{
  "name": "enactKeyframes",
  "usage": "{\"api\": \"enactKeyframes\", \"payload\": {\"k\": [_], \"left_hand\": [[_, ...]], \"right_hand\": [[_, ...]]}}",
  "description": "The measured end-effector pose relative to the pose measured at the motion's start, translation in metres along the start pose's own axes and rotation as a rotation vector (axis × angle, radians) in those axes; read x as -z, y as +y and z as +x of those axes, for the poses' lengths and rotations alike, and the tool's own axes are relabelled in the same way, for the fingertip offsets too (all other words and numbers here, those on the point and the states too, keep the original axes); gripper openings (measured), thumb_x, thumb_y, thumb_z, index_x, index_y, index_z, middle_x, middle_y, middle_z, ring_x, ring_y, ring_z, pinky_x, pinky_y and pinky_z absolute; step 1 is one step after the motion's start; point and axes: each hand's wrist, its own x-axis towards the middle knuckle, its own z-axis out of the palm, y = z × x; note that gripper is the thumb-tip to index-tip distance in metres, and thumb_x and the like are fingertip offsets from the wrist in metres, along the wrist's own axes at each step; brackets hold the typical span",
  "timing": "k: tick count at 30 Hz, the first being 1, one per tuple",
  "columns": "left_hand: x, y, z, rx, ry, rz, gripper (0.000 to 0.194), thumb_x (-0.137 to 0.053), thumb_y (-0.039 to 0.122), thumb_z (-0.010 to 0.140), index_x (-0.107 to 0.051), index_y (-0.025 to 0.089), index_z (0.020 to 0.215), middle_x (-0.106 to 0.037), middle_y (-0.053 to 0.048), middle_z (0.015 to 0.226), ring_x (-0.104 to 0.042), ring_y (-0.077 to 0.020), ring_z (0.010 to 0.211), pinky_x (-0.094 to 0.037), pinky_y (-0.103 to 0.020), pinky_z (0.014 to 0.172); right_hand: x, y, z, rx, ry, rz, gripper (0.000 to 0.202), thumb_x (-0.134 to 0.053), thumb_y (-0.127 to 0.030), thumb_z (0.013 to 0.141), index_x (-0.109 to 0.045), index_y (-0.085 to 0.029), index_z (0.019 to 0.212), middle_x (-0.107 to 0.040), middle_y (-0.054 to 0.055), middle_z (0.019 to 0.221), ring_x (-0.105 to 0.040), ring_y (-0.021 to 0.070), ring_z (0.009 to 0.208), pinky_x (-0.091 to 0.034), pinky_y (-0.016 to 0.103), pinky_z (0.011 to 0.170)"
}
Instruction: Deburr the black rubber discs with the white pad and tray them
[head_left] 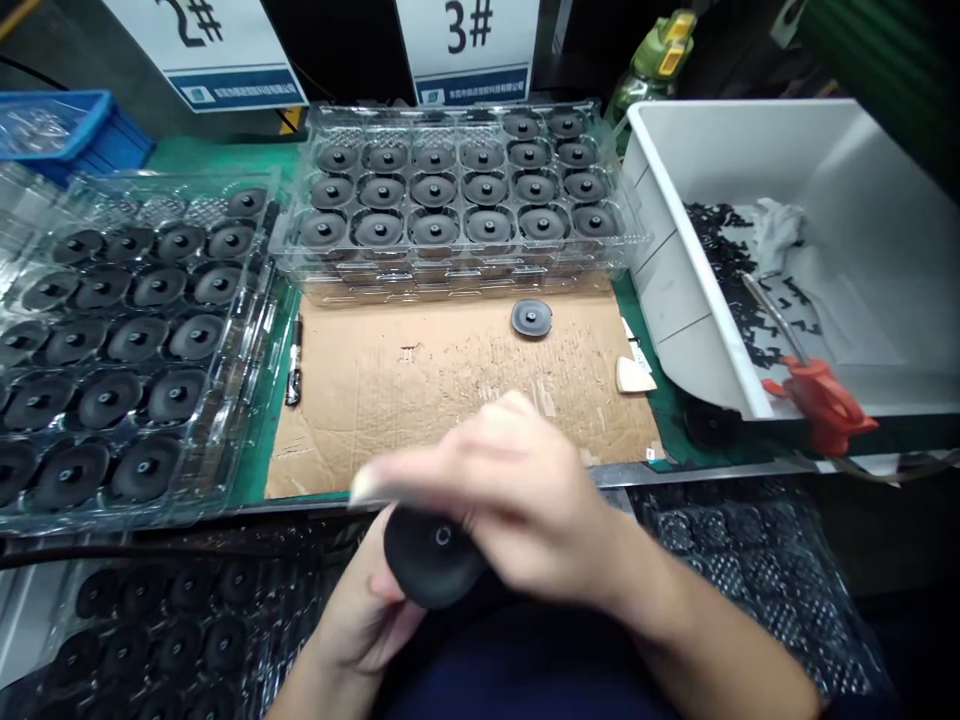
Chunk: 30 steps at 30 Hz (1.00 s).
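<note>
My left hand (367, 610) grips a black round cap (435, 560) by its edge, below the front edge of the bench. A small pale ring shows on the cap's face. Over the cap is my right hand (517, 490), blurred by motion, its fingers closed together and pointing left. A thin dark edge shows under those fingers; what they hold is not clear. On the cardboard sheet (450, 400) beyond my hands lies a single black cap (531, 318) with a small raised centre.
Clear trays of black caps stand at the left (105, 290) and back (435, 230). A white bin (742, 390) at the right holds small black pieces and a red-handled tool (821, 400). A marker (294, 365) lies on the cardboard. More trays (150, 640) sit below the bench.
</note>
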Motion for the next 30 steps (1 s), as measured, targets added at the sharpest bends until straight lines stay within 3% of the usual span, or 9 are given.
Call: {"api": "enactKeyframes", "payload": {"k": [4,8,10,14,17,20,24,27,30], "left_hand": [[0.002,0.005,0.008,0.152,-0.301,-0.154,0.058,-0.078,0.039,0.06,-0.06,0.028,0.114,-0.063,-0.004,0.113,-0.061,-0.0271,0.099,-0.051,-0.031,0.085],[0.013,0.004,0.011,0.178,-0.412,-0.28,0.054,-0.072,0.042,0.065,-0.059,0.029,0.116,-0.06,-0.005,0.118,-0.057,-0.03,0.106,-0.049,-0.035,0.09],[0.018,0.003,0.011,0.177,-0.425,-0.301,0.053,-0.068,0.044,0.067,-0.058,0.03,0.117,-0.06,-0.006,0.118,-0.057,-0.0306,0.105,-0.049,-0.036,0.089],[0.024,0.003,0.013,0.139,-0.466,-0.308,0.048,-0.053,0.051,0.078,-0.054,0.032,0.121,-0.059,-0.005,0.119,-0.06,-0.0272,0.102,-0.051,-0.033,0.085],[0.028,0.003,0.015,0.054,-0.475,-0.205,0.049,-0.039,0.056,0.084,-0.041,0.038,0.13,-0.057,-0.004,0.121,-0.063,-0.0225,0.095,-0.053,-0.028,0.076],[0.036,0.002,0.016,-0.254,-0.35,0.183,0.062,-0.051,0.048,0.084,-0.019,0.043,0.137,-0.053,-0.003,0.123,-0.06,-0.0188,0.097,-0.049,-0.029,0.083],[0.048,0.002,0.017,-0.744,-0.222,0.793,0.1,-0.065,0.01,0.076,0.006,0.039,0.139,-0.047,-0.009,0.125,-0.047,-0.0234,0.116,-0.039,-0.045,0.097],[0.053,0.005,0.016,-0.87,-0.273,0.973,0.108,-0.066,0.001,0.071,0.012,0.033,0.139,-0.047,-0.012,0.124,-0.048,-0.0235,0.113,-0.042,-0.045,0.094],[0.054,0.007,0.013,-0.882,-0.31,0.952,0.107,-0.068,0.005,0.071,0.009,0.03,0.14,-0.047,-0.013,0.123,-0.048,-0.023,0.112,-0.043,-0.043,0.093]], "right_hand": [[-0.009,0.068,-0.01,-0.404,0.113,0.133,0.025,-0.049,-0.02,0.09,-0.058,-0.025,0.114,-0.06,0.002,0.103,-0.056,0.0169,0.089,-0.044,0.031,0.078],[-0.031,0.106,-0.03,-0.493,0.143,-0.061,0.03,-0.058,-0.012,0.078,-0.064,-0.021,0.106,-0.051,0.009,0.113,-0.047,0.0273,0.107,-0.037,0.044,0.089],[-0.037,0.1,-0.038,-0.516,0.217,-0.079,0.03,-0.053,-0.013,0.082,-0.061,-0.018,0.111,-0.045,0.012,0.116,-0.046,0.0265,0.107,-0.038,0.043,0.087],[-0.037,0.067,-0.047,-0.538,0.237,0.005,0.027,-0.042,-0.015,0.088,-0.06,-0.02,0.108,-0.052,0.007,0.103,-0.052,0.0145,0.071,-0.043,0.028,0.06],[-0.041,0.055,-0.053,-0.575,0.243,0.059,0.023,-0.046,-0.019,0.087,-0.064,-0.022,0.1,-0.053,0.005,0.1,-0.052,0.0176,0.083,-0.043,0.027,0.064],[-0.046,0.057,-0.058,-0.64,0.303,0.028,0.021,-0.049,-0.02,0.084,-0.065,-0.021,0.099,-0.052,0.006,0.098,-0.049,0.0162,0.075,-0.041,0.027,0.062],[-0.042,0.045,-0.055,-0.629,0.294,0.108,0.022,-0.056,-0.019,0.083,-0.062,-0.025,0.103,-0.054,0.001,0.091,-0.042,0.0125,0.064,-0.038,0.025,0.063],[-0.035,0.025,-0.048,-0.625,0.237,0.378,0.025,-0.061,-0.019,0.083,-0.059,-0.03,0.105,-0.057,-0.002,0.086,-0.048,0.0131,0.073,-0.039,0.024,0.068],[-0.029,0.01,-0.039,-0.636,0.052,0.551,0.023,-0.063,-0.021,0.084,-0.06,-0.03,0.105,-0.06,-0.003,0.087,-0.052,0.0135,0.079,-0.04,0.025,0.073]]}}
